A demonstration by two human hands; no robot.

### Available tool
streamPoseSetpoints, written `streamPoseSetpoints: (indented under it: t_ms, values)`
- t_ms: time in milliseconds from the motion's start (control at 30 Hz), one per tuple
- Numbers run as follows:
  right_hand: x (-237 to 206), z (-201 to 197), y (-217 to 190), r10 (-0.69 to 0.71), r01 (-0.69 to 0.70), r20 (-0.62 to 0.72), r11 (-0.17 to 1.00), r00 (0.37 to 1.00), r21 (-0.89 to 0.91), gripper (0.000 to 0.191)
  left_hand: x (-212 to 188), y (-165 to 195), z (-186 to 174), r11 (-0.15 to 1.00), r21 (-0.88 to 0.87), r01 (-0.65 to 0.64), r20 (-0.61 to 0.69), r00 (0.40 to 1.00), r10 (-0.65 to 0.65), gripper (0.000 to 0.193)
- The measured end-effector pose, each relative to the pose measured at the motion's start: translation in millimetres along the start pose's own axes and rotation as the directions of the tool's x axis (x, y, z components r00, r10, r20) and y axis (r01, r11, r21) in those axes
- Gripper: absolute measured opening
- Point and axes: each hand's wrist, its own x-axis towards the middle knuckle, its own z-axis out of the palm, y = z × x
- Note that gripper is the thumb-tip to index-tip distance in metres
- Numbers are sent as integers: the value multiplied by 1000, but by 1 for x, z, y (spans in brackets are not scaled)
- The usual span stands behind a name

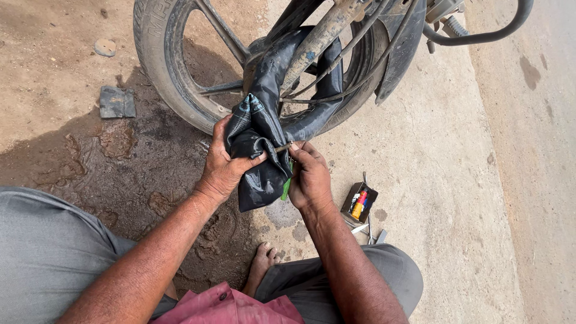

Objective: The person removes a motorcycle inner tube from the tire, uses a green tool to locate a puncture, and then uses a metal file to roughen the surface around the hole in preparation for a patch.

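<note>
A black rubber inner tube (264,129) hangs out of the motorcycle wheel (171,72) and is folded over in front of me. My left hand (223,163) is closed around the folded part of the tube. My right hand (309,177) pinches the tube's thin metal valve stem (283,146) between thumb and fingers, and a small green object (287,187) shows just under that hand. The wheel's tyre and spokes stand just behind both hands, with the muddy fork leg (318,39) above them.
A small open box (359,202) with red and yellow items lies on the concrete at my right, with thin metal tools (367,228) beside it. Wet dark ground spreads at left with a flat grey scrap (116,102). My bare foot (262,262) rests below the hands.
</note>
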Motion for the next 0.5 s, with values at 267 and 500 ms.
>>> streamPoseSetpoints:
  t_ms: [267,500]
  values:
    - [3,-7,-8,-72,58,-30,938,997,-342,11,0,3,2,989,144,-31,-51,998,39,86]
    - [-6,-3,-24,-48,-7,-71,779,996,-626,14,3,9,0,964,267,0,-92,995,26,81]
